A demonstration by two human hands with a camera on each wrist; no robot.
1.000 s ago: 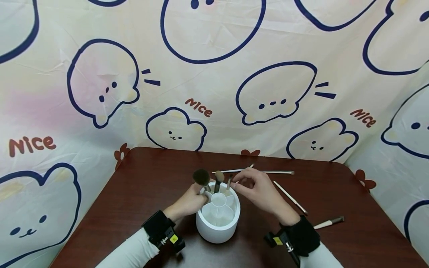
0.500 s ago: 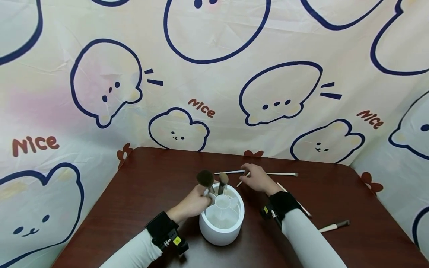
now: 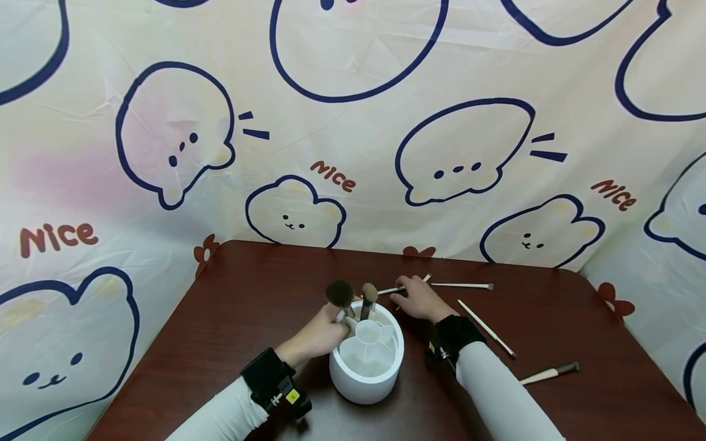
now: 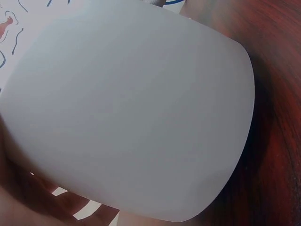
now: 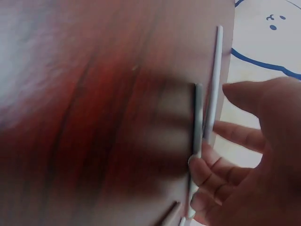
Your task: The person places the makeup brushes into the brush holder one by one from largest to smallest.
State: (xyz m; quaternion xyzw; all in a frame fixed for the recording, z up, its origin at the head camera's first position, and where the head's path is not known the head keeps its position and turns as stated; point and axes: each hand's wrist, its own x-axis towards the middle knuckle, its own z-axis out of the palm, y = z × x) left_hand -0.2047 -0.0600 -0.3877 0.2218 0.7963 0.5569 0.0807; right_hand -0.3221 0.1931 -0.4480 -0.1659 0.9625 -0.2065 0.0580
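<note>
Your right hand (image 3: pixel 420 300) seemingly pinches a brush (image 5: pixel 198 117) that now sits farther in from the far edge of the table (image 3: pixel 248 294), so it looks secured, while your left hand (image 3: pixel 322 331) grips the white holder (image 3: pixel 366 387) and 2 other brushes (image 3: pixel 486 329) lie toward the right edge.

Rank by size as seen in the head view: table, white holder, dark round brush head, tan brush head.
1. Table
2. White holder
3. Dark round brush head
4. Tan brush head
</note>
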